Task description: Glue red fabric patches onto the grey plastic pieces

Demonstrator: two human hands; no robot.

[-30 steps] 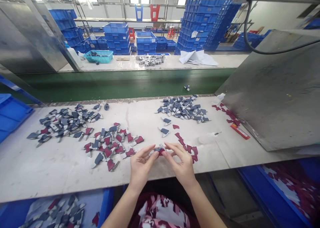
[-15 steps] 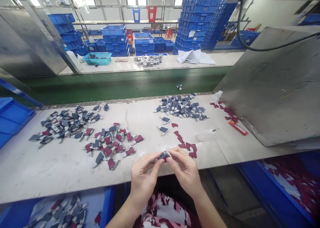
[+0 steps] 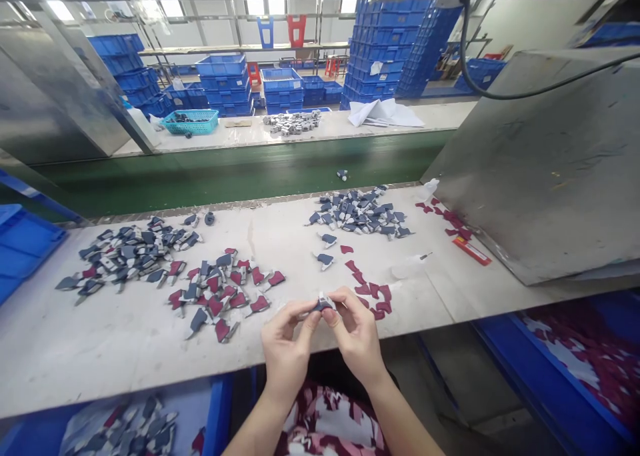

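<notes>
- Three heaps of grey parts [image 3: 217, 293] lie across the tabletop [image 3: 90, 349], with maroon scraps [image 3: 373, 295] just beside the right hand [image 3: 353, 333].
- Left hand [image 3: 287, 346] and right hand pinch one small grey part [image 3: 324, 303] between them, near the front edge.

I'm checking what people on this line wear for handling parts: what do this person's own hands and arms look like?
The left hand and right hand are bare, with no gloves, rings or wristbands showing. The forearms are bare too, with no sleeves in view. Below them shows a garment patterned in maroon, pink and white.
</notes>
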